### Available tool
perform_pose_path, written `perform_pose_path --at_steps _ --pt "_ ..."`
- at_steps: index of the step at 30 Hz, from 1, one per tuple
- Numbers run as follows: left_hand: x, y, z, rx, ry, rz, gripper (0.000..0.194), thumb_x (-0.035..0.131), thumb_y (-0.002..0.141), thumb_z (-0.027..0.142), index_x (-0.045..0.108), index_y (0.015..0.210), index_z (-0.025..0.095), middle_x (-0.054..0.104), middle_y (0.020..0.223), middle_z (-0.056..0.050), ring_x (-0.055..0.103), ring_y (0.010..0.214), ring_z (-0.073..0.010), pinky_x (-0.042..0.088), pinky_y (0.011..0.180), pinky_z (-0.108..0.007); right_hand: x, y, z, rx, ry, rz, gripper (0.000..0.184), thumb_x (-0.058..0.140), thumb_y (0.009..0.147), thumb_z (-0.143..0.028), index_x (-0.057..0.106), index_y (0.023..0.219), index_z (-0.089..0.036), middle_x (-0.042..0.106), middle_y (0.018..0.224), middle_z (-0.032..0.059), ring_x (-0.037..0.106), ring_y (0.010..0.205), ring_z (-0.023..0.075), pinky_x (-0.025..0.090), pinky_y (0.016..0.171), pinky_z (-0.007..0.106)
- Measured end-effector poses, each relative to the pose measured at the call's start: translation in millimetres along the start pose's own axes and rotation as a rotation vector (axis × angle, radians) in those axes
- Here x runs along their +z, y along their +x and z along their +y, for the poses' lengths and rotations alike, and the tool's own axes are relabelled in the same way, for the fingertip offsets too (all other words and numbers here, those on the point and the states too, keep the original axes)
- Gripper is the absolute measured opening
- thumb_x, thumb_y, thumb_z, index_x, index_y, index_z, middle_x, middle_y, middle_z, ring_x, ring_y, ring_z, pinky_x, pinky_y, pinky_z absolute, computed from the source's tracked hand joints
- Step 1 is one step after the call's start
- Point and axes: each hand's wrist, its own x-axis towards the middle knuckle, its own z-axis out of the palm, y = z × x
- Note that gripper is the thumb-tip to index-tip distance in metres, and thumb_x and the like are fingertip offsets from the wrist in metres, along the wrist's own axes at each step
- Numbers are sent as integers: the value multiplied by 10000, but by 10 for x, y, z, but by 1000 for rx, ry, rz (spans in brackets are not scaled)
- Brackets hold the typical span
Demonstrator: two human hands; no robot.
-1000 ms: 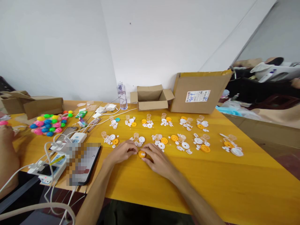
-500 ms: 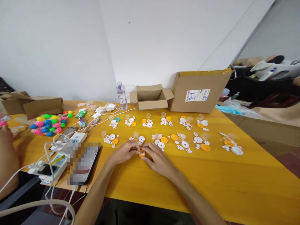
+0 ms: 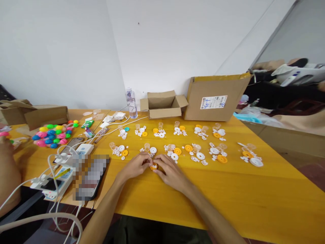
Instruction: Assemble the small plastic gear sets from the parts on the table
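Note:
A small orange round plastic part [image 3: 153, 167], with white bits inside it, is between my two hands on the table. My right hand [image 3: 170, 172] grips it from the right, thumb at the near edge and fingers at the far side. The fingers of my left hand [image 3: 137, 166] are pinched together at its left edge; whatever they hold is too small to make out. Just beyond my hands lie a white wheel [image 3: 153, 150], a clear plastic cup [image 3: 147, 147] and small perforated white pieces, partly hidden by my fingers.
Two rows of similar part groups, with orange discs [image 3: 222, 159] and white wheels [image 3: 256, 162], cross the table. Behind stand a water bottle [image 3: 131, 103], an open carton [image 3: 165, 105] and a large box [image 3: 215, 101]. Left are colourful balls [image 3: 52, 135], a power strip [image 3: 59, 179] and a tablet [image 3: 95, 179].
My left fingers have shifted slightly at the orange part, while my right hand keeps its hold. Another person's hand at the far left has moved slightly.

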Motion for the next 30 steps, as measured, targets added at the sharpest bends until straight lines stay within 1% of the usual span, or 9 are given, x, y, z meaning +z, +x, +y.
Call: perform_pose_path --at_steps 12,17,21,30 --pt "5 2 26 25 1 3 127 527 850 125 600 763 183 580 762 5 517 711 -141 416 680 -251 -2 2 -4 -2 -18 13 203 599 909 -154 619 1088 -246 625 1096 66 597 1027 242 503 887 388" --pt "7 2 12 25 27 18 133 535 833 108 625 776 188 599 776 3 536 730 -143 428 686 -249 11 -1 13 -13 -13 25 191 582 927 -173 611 1094 -262 624 1098 61 593 1022 238 500 887 388" --pt "4 4 22 19 37 16 147 543 819 91 648 770 182 614 778 -2 550 725 -143 430 679 -247 -2 1 1 -4 -7 6 173 592 926 -167 607 1079 -246 621 1101 64 591 1029 239 497 900 390" --pt "-4 5 55 30 55 33 166 561 815 100 685 745 186 660 783 -11 569 719 -146 441 695 -254 -25 13 -27 -12 -5 14 154 612 913 -151 606 1040 -238 625 1075 64 593 1014 234 499 900 382"
